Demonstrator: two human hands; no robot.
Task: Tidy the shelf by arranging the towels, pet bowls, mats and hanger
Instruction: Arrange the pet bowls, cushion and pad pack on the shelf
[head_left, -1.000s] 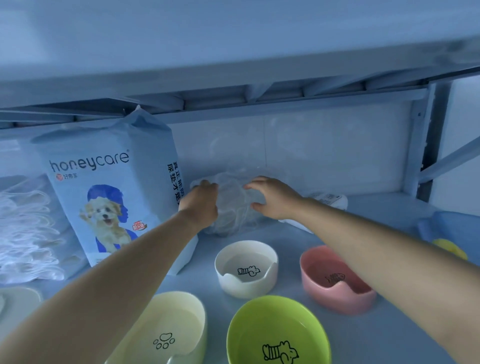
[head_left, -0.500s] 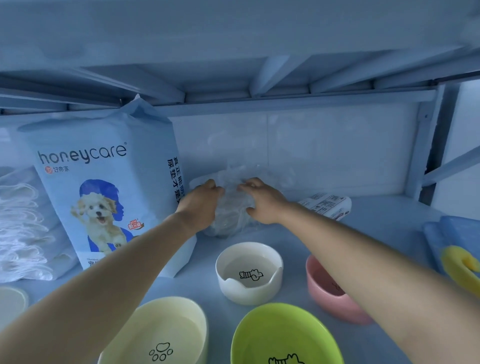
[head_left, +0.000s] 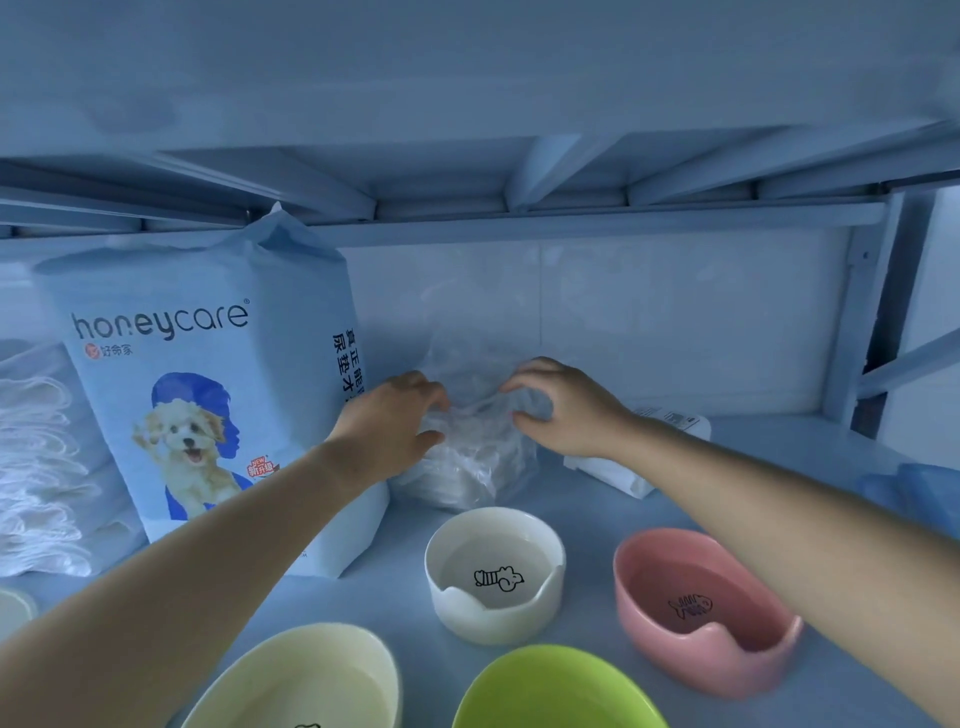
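**Both grips on the clear bag at the back of the shelf**

Compared with half a second earlier, my right grip (head_left: 563, 410) had drawn away from the left one, so a wider stretch of crumpled plastic showed between them. My right forearm had lifted off the pink bowl (head_left: 696, 613), which now showed whole. The yellow piece seen at the right edge before had gone out of view.

The left grip (head_left: 387, 431) was clenched round the left side of the clear plastic bag (head_left: 472, 457), thumb low and fingers over the top. The right grip grasped the bag's upper right, fingers curled into the film. The bag sat on the shelf board (head_left: 769, 447) against the back wall (head_left: 675, 322). It stood just beside the upright honeycare pack (head_left: 208, 395) and behind the white bowl (head_left: 496, 618). Its contents looked whitish and folded; I could not tell more.

Room was tight on the left, where the pack stood next to a stack of white towels (head_left: 41, 467). A white labelled packet (head_left: 618, 473) lay just behind my right wrist. Beyond it the board ran bare to the corner post (head_left: 857, 322), with a blue item (head_left: 924, 488) at the right edge. The upper shelf (head_left: 467, 104) hung low overhead. Nearest me, the cream bowl (head_left: 306, 675) and green bowl (head_left: 556, 691) lined the front edge.
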